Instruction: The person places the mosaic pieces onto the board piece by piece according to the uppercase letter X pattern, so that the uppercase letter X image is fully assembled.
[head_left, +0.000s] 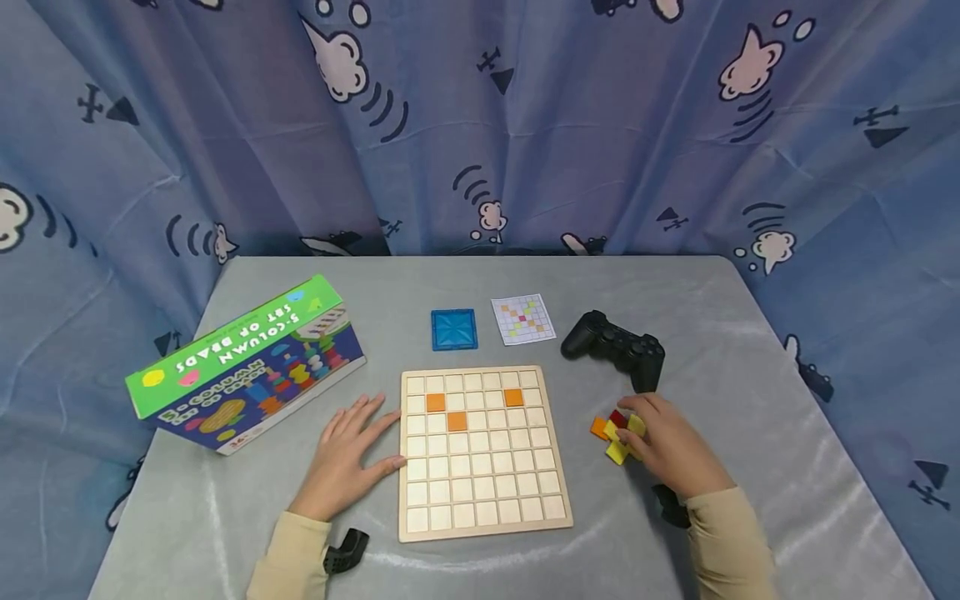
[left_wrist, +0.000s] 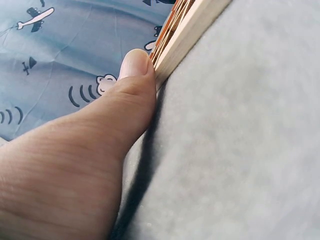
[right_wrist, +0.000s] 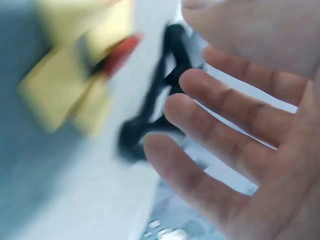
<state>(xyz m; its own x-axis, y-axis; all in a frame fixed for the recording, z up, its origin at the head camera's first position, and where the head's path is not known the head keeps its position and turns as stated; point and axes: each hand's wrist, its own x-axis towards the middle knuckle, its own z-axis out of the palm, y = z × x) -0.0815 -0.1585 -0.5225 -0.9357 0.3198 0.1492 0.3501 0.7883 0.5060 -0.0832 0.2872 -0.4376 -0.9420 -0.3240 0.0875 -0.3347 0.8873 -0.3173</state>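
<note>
My left hand (head_left: 347,457) lies flat on the grey table (head_left: 300,500), fingers straight, thumb pressed against the left edge of the pale wooden grid board (head_left: 480,454), which holds three orange square tiles (head_left: 436,402). My right hand (head_left: 670,450) reaches with relaxed, spread fingers over the small heap of yellow, red and orange tiles (head_left: 617,433) right of the board, gripping nothing.

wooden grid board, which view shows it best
The head view: the whole wooden grid board lies in sight with three orange tiles set in it. The left wrist view shows only its edge against the thumb. The right wrist view shows none of it.
</note>
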